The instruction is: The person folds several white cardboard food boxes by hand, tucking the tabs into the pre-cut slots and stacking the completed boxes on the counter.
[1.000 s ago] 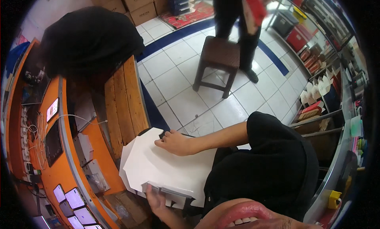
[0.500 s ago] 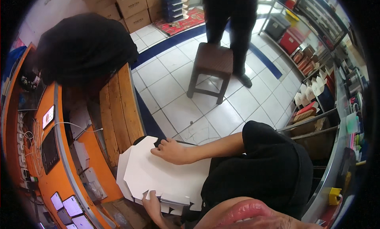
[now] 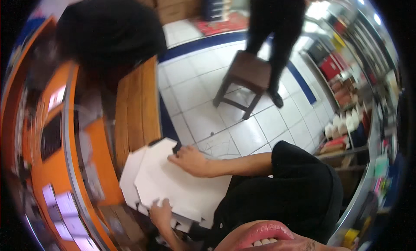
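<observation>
A flat white cardboard blank (image 3: 190,190) with notched, angled edges lies across my lap, over a second white cardboard piece (image 3: 130,168) that sticks out at its left. My right hand (image 3: 193,161) is at the far edge, its fingers curled over the cardboard beside a notch. At the near left edge, my left hand (image 3: 160,214) has two digits spread apart on the top sheet. The underside of the cardboard and the rest of the left hand's fingers are hidden.
To the left stand an orange desk (image 3: 47,173) with several lit phones (image 3: 71,214) and a wooden bench (image 3: 138,103). Ahead, a brown stool (image 3: 247,73) stands before a person in dark trousers (image 3: 275,25). Crowded shelves (image 3: 342,103) run along the right.
The whole view has shifted and blurred as my head turned. My left hand's digits have spread apart at the cardboard's edge. My right hand stays at the notch.
</observation>
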Tool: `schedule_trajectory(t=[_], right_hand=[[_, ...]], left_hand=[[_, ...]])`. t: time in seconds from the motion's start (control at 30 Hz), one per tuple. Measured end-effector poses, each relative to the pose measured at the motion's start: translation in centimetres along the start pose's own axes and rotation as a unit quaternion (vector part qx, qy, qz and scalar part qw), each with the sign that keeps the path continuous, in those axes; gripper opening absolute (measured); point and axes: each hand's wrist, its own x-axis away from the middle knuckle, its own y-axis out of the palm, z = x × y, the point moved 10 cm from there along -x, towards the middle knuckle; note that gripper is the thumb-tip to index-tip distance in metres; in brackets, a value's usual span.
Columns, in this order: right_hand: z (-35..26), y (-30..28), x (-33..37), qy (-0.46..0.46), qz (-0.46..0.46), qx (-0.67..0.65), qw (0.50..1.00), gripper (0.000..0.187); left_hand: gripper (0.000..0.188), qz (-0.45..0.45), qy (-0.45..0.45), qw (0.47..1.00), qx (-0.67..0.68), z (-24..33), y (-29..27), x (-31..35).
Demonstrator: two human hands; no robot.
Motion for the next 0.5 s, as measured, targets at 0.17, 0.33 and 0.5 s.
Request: schedule_trajectory(t=[0.17, 0.33, 0.5], right_hand=[[2.3, 0.1, 0.6, 0.077, -0.06, -0.032, 0.995, 0.03], [-2.6, -1.8, 0.1, -0.037, -0.039, 0.082, 0.995, 0.026], [-3.2, -2.3, 0.2, -0.088, -0.018, 0.043, 0.995, 0.025]], left_hand=[[0.063, 0.005, 0.081, 0.996, 0.022, 0.5, 1.1, -0.5], [0.045, 0.029, 0.0, 0.998, -0.051, 1.3, 1.6, -0.1], [0.04, 0.07, 0.012, 0.997, -0.015, 0.8, 1.7, 0.9]])
